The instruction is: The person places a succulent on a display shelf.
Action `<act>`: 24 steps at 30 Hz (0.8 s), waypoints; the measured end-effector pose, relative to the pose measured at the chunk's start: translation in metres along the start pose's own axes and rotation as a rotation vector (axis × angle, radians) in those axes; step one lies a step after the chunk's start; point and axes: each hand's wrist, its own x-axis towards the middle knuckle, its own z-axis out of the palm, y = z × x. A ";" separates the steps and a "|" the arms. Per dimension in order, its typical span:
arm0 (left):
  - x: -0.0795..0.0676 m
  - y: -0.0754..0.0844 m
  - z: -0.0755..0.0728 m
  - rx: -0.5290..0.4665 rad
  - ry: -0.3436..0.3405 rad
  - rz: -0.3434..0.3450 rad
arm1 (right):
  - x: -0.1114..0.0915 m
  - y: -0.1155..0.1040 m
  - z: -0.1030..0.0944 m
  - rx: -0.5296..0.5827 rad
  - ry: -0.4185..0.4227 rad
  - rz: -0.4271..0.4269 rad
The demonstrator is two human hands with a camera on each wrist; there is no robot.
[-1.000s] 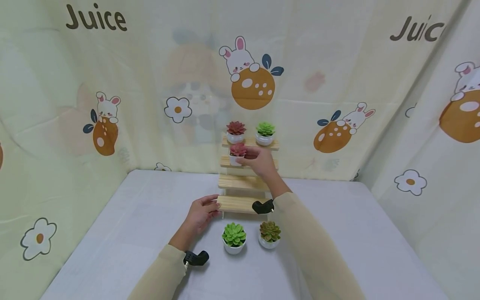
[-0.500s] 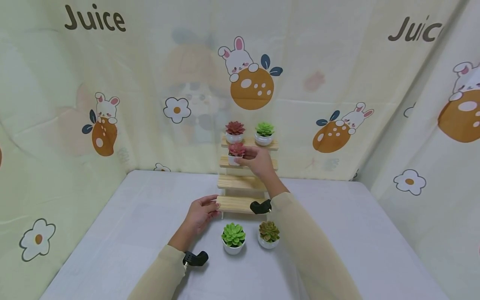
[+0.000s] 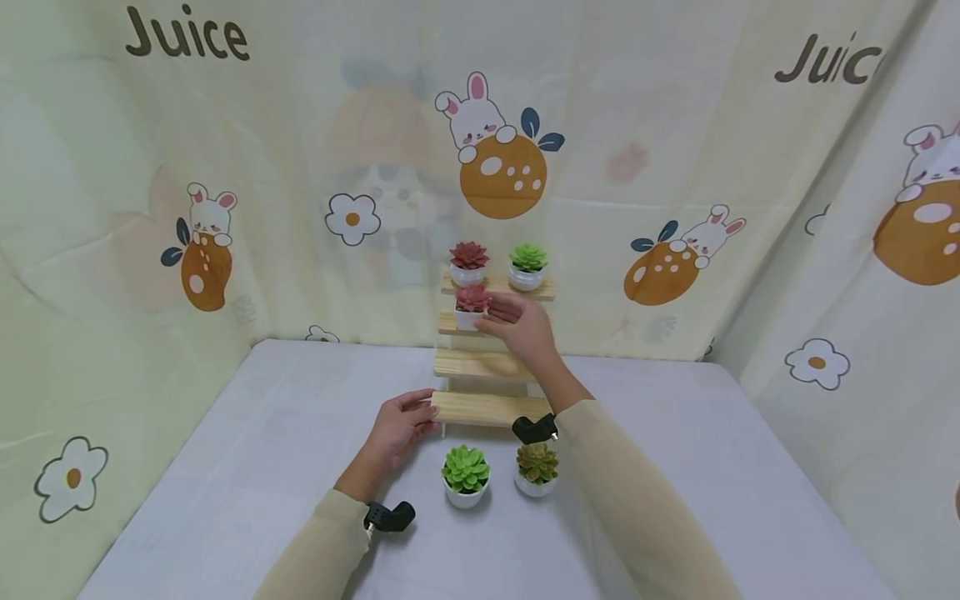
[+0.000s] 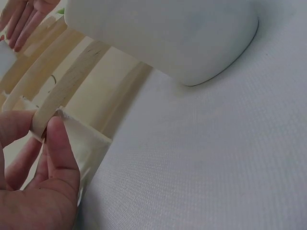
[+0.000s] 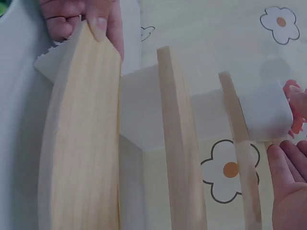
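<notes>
My left hand (image 3: 397,429) pinches the left end of the lowest board of a four-step wooden plant stand (image 3: 487,408); the left wrist view shows thumb and fingers about the board's end (image 4: 45,117). On the second board from the top, at its left, sits a pinkish-red succulent (image 3: 472,298) in a square white pot (image 5: 268,112). Right beside it is my right hand (image 3: 527,329), its fingers fairly straight and spread loosely around the pot's right side. In the left wrist view those fingers (image 4: 26,24) stand apart from the pot.
On the top board stand a dark red succulent (image 3: 468,257) and a green one (image 3: 528,258) in round white pots. In front of the stand, a bright green succulent (image 3: 465,471) and a brownish-green one (image 3: 537,463) sit on the white table (image 3: 300,400). A printed curtain (image 3: 600,108) hangs behind.
My right hand has loosened from the square pot, its fingers straightening and its wrist shifting slightly right and down. The pot stays on its board. My left hand keeps its hold on the stand.
</notes>
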 end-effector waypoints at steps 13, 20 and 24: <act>0.000 0.002 -0.001 0.001 0.013 0.001 | -0.046 0.009 -0.022 0.021 -0.007 0.014; 0.000 0.001 -0.001 0.000 0.011 -0.006 | -0.074 0.019 -0.037 -0.051 0.000 -0.024; -0.001 0.001 0.000 0.002 0.012 -0.004 | -0.089 0.028 -0.045 -0.098 -0.013 -0.025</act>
